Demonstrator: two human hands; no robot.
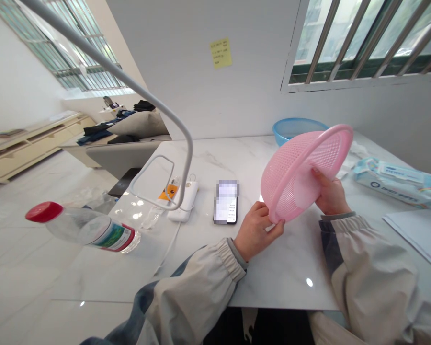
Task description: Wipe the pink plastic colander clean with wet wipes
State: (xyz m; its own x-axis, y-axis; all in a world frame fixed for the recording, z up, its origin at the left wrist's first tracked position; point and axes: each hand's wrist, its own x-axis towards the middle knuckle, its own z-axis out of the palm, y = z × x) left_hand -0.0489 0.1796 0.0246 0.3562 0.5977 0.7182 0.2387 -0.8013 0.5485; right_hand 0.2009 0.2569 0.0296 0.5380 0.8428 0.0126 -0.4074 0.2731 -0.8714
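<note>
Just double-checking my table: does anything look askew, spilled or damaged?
No spill or damage stands out. The yellow note on the wall sits slightly askew, its edges off level. Crumpled white material lies beside the wipes pack. The pink basket is tipped steeply, but the left hand and right hand hold it that way.
</note>
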